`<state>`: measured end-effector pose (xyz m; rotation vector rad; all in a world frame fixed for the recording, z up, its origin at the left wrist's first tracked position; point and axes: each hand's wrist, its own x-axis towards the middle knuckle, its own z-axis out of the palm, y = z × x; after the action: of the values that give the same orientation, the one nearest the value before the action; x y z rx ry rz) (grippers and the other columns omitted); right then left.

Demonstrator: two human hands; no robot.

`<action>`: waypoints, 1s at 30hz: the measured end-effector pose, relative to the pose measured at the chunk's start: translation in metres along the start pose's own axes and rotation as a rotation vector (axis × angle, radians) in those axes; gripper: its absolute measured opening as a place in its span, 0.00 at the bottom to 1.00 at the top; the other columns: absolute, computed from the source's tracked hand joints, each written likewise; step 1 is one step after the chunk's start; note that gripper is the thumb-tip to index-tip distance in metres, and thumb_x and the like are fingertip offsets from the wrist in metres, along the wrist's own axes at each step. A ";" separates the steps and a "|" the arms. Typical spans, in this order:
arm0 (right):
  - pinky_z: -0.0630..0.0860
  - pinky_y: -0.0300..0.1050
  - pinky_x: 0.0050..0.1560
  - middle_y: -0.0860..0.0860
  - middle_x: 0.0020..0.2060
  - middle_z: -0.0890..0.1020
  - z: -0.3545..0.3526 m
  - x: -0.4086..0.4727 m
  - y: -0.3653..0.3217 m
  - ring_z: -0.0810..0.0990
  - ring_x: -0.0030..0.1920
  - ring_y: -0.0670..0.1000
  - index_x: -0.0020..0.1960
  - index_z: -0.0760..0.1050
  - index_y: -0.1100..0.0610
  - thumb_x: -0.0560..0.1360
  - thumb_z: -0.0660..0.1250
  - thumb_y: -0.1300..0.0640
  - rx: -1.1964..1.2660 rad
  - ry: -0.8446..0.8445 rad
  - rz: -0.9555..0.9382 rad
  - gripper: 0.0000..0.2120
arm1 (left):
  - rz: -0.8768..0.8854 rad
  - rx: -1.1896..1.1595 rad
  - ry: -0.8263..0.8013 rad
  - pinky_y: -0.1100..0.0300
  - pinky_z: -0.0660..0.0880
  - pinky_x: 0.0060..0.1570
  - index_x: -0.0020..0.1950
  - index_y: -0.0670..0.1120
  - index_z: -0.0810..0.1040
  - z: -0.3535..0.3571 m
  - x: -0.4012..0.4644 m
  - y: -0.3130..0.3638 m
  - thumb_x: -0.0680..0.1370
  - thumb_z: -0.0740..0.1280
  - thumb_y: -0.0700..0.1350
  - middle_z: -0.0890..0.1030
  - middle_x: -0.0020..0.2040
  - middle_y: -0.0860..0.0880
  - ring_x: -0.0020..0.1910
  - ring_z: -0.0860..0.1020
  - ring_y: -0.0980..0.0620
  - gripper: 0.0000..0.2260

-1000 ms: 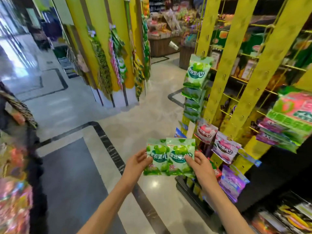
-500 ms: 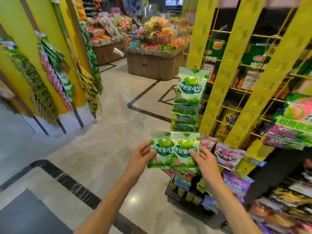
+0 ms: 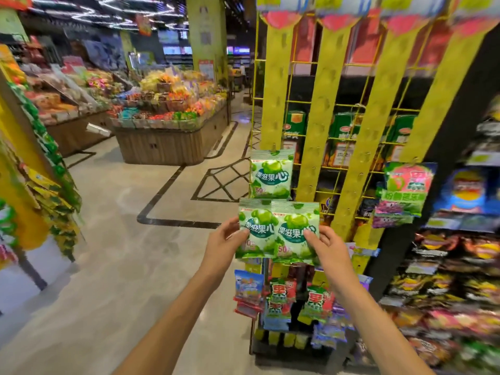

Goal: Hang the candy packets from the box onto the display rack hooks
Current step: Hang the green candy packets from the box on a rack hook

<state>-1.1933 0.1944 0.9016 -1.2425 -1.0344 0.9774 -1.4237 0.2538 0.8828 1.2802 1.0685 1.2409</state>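
Observation:
Two green candy packets are held side by side in front of me. My left hand [image 3: 223, 246] pinches the left green packet [image 3: 255, 230] at its left edge. My right hand [image 3: 328, 249] pinches the right green packet [image 3: 296, 232] near its right edge. Just above them a matching green packet [image 3: 271, 175] hangs on a hook of the leftmost yellow strip [image 3: 274, 85] of the display rack. The box is not in view.
More yellow strips [image 3: 323, 104] stand to the right on a wire grid. Pink and green packets [image 3: 405, 188] hang at the right, other snack packets [image 3: 281, 299] hang low on the rack. A wooden candy island [image 3: 167, 142] stands across the tiled aisle.
The view has swung up and to the right toward the rack. Both hands have lifted the two packets closer to the hanging green packet.

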 end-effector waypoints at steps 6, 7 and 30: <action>0.67 0.43 0.60 0.42 0.54 0.75 0.003 0.011 -0.038 0.74 0.50 0.36 0.66 0.69 0.51 0.81 0.68 0.51 0.087 0.047 -0.028 0.16 | 0.072 -0.056 -0.025 0.54 0.81 0.59 0.69 0.45 0.77 0.018 0.043 0.048 0.81 0.69 0.39 0.85 0.57 0.51 0.57 0.84 0.55 0.16; 0.67 0.44 0.61 0.42 0.54 0.75 0.003 0.012 -0.042 0.75 0.52 0.39 0.70 0.69 0.52 0.81 0.68 0.50 0.099 0.059 -0.031 0.20 | 0.073 -0.058 -0.029 0.52 0.81 0.59 0.69 0.45 0.77 0.022 0.052 0.057 0.81 0.69 0.39 0.85 0.58 0.50 0.58 0.84 0.54 0.16; 0.73 0.49 0.65 0.43 0.56 0.80 -0.015 0.038 -0.041 0.78 0.58 0.44 0.69 0.70 0.51 0.79 0.70 0.48 0.071 0.140 0.000 0.20 | 0.233 0.034 0.074 0.50 0.80 0.60 0.52 0.58 0.77 0.052 0.116 0.103 0.83 0.66 0.40 0.83 0.50 0.58 0.51 0.81 0.61 0.12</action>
<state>-1.1684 0.2242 0.9450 -1.2340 -0.8833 0.9060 -1.3684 0.3555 0.9989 1.4255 1.0179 1.4597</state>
